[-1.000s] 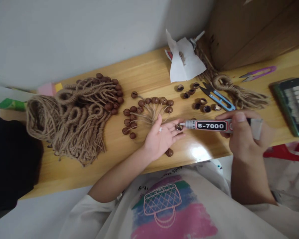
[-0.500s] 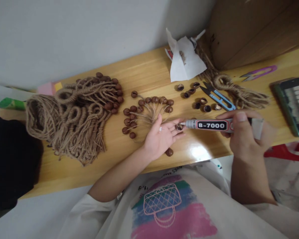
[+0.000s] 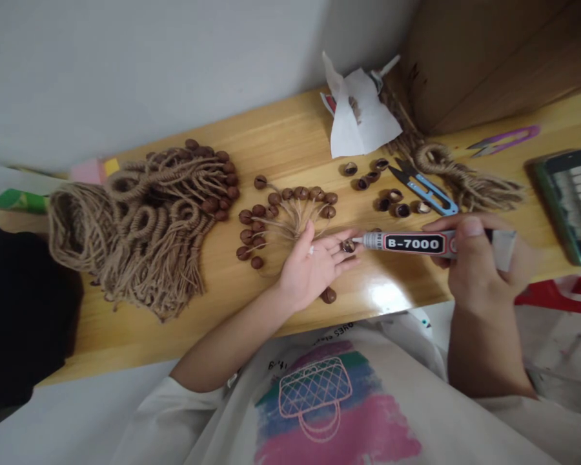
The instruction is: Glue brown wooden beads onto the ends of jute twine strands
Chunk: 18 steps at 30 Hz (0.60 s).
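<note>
My left hand (image 3: pixel 314 266) lies palm up on the wooden table (image 3: pixel 281 145), its fingertips holding a small brown nut shell (image 3: pixel 347 246). My right hand (image 3: pixel 474 261) is closed round a B-7000 glue tube (image 3: pixel 407 243), whose nozzle tip touches that shell. Just behind my left hand, several brown shells on jute strings (image 3: pixel 285 210) fan out. One loose shell (image 3: pixel 328 296) lies near my left wrist.
A heap of jute cord loops with shells (image 3: pixel 145 219) fills the table's left. Open shell halves (image 3: pixel 392 197), blue snips (image 3: pixel 423 187), crumpled white paper (image 3: pixel 358 119), purple snips (image 3: pixel 506 139), a jute tassel (image 3: pixel 459 174) and a phone (image 3: pixel 574 200) lie right. A cardboard box (image 3: pixel 489 51) stands behind.
</note>
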Motion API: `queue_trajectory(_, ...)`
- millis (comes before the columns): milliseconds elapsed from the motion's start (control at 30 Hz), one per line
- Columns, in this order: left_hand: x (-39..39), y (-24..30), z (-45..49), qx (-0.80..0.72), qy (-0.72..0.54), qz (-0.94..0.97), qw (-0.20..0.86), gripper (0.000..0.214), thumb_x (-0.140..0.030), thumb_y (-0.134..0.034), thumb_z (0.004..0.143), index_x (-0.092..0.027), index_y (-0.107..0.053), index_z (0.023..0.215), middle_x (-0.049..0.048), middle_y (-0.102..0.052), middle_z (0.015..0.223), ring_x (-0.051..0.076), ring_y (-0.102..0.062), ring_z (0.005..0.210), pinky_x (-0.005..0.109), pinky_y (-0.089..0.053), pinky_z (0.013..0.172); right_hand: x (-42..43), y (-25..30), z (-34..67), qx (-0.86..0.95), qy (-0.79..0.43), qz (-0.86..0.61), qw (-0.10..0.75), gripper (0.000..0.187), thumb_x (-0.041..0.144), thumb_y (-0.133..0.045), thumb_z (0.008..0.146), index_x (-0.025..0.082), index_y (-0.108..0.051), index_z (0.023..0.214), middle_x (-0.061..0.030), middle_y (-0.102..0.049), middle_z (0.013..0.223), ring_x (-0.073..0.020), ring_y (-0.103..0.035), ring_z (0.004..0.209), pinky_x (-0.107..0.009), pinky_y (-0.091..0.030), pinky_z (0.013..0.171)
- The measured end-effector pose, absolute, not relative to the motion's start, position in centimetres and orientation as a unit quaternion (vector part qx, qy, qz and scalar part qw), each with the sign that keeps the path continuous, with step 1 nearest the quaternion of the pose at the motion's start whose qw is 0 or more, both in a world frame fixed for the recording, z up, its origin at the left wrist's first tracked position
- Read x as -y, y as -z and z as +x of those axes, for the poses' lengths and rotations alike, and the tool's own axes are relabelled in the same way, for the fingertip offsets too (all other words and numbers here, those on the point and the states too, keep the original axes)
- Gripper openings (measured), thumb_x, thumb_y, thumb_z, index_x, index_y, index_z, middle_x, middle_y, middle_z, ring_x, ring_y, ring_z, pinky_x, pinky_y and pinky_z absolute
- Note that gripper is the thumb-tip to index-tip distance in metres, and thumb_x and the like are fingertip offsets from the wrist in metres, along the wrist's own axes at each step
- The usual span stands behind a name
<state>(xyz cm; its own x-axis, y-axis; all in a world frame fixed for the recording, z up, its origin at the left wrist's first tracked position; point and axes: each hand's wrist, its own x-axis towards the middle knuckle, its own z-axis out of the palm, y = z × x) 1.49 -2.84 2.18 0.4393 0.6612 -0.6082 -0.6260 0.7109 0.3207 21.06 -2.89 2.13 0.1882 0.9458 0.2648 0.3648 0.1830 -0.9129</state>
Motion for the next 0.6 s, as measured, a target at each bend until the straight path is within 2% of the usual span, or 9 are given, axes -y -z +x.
queue_trajectory(200,2.84,-2.12,1.44,-0.367,-0.378,0.014,0.850,0.076,-0.051,-0.010,0.096,0.006,-0.042,0.134,0.0221,-0.047,0.139,0.031,-0.045,0.129,0.041,-0.037,0.106,2.83,-2.11,21.16,0.568,-0.279,-0.572,0.522,0.032,0.041,-0.056,0.090,0.018,-0.071,0.074,0.0017,-0.055,0.051,-0.0059,-0.043,0.037,-0.016,-0.030,0.030)
queue_trajectory(400,2.86,-1.99,1.45,-0.364,-0.382,0.000,0.850,0.074,-0.052,-0.013,0.096,0.004,-0.042,0.135,0.0212,-0.053,0.133,0.031,-0.045,0.129,0.042,-0.035,0.108,2.85,-2.13,21.00,0.570,-0.265,-0.581,0.517,0.031,0.041,-0.054,0.091,0.019,-0.071,0.076,0.0010,-0.058,0.055,-0.0067,-0.046,0.040,-0.017,-0.033,0.032)
queue_trajectory(600,2.81,-2.17,1.44,-0.364,-0.376,0.015,0.852,0.076,-0.052,-0.011,0.096,0.006,-0.042,0.134,0.0225,-0.050,0.136,0.031,-0.045,0.129,0.041,-0.036,0.107,2.89,-2.33,21.23,0.564,-0.270,-0.582,0.520,0.034,0.044,-0.056,0.088,0.018,-0.071,0.073,0.0015,-0.052,0.047,-0.0071,-0.041,0.034,-0.018,-0.027,0.029)
